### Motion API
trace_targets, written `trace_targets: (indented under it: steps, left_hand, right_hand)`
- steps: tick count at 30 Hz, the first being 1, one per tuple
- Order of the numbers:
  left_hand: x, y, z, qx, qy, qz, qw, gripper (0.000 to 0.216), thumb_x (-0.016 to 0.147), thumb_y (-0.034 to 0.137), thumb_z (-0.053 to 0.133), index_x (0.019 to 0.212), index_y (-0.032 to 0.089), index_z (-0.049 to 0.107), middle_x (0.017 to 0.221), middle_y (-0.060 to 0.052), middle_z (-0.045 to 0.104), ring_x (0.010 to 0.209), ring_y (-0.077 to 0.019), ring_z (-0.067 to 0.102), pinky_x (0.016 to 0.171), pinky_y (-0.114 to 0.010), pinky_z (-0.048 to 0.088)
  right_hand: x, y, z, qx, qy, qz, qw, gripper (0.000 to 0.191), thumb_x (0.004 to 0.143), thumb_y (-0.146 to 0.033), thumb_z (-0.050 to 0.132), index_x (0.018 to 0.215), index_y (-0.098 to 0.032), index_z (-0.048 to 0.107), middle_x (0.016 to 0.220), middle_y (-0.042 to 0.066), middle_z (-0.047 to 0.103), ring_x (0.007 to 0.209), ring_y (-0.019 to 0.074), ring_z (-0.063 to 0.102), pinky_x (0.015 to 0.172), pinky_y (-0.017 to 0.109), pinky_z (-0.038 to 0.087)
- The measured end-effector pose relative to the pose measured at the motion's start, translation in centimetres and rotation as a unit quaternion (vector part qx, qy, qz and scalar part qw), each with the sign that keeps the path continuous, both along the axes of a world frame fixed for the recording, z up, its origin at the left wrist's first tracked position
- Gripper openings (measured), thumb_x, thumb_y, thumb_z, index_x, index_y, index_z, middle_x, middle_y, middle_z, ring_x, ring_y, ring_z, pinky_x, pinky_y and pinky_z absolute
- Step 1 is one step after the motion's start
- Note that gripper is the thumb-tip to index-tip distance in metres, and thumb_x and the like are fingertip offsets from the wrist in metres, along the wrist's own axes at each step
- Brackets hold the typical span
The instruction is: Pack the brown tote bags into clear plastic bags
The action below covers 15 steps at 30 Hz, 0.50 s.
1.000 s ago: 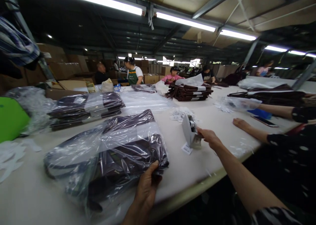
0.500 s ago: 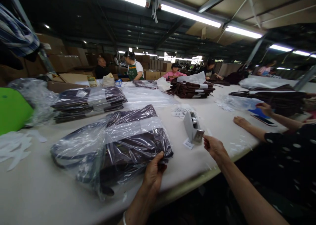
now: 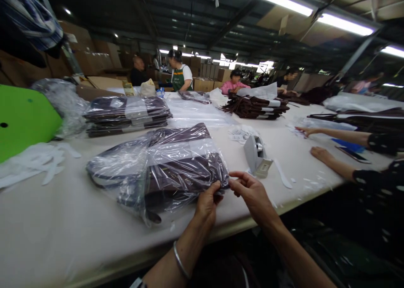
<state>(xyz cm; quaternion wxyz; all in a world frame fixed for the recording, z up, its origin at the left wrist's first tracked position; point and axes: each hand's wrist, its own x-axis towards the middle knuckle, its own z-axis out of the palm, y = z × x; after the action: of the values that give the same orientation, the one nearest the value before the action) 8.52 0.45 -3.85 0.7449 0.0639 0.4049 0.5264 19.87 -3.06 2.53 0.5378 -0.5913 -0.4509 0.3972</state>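
A clear plastic bag of folded dark brown cloth goods with a pale band lies on the table in front of me. My left hand grips its near right corner, thumb on top and the other fingers tucked beneath. Against that same corner, my right hand is closed in a pinch, with a small whitish bit of tape showing at the fingertips. Just beyond my right hand stands a grey tape dispenser, apart from it. Part of a paper label shows beside the dispenser.
Another bagged stack lies behind, left. Unbagged brown goods sit farther back, near loose labels. White strips and a green panel are at left. A co-worker's hands rest at right near a phone.
My right hand has moved left from the dispenser's cutting edge to the bag's corner. My left hand keeps its hold. The co-worker's far hand has reached left to the labels; the view has shifted.
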Motion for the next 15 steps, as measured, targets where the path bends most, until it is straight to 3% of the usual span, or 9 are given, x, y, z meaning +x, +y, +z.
trace_targets:
  steps: [7,15]
  left_hand:
    - [0.1,-0.1,-0.7,0.031,-0.030,-0.008,0.999,0.027,0.048,0.021,0.087,0.067,0.012,0.070,0.068,-0.003,0.071,0.064,-0.0134,0.061,0.061,-0.025,0.043]
    - [0.2,-0.2,-1.2,0.041,-0.048,-0.007,0.998,0.026,0.051,0.021,0.087,0.068,0.013,0.070,0.070,-0.002,0.071,0.064,-0.0130,0.061,0.062,-0.025,0.045]
  right_hand:
    - [-1.6,0.1,-3.3,0.023,-0.020,-0.094,0.995,0.038,0.067,-0.051,0.080,0.076,-0.020,0.059,0.062,-0.001,0.061,0.058,0.0156,0.055,0.057,0.028,0.043]
    - [-2.0,-0.1,-5.0,0.017,0.012,-0.150,0.988,0.039,0.066,-0.050,0.080,0.075,-0.022,0.054,0.059,-0.004,0.057,0.055,0.0145,0.052,0.053,0.027,0.042]
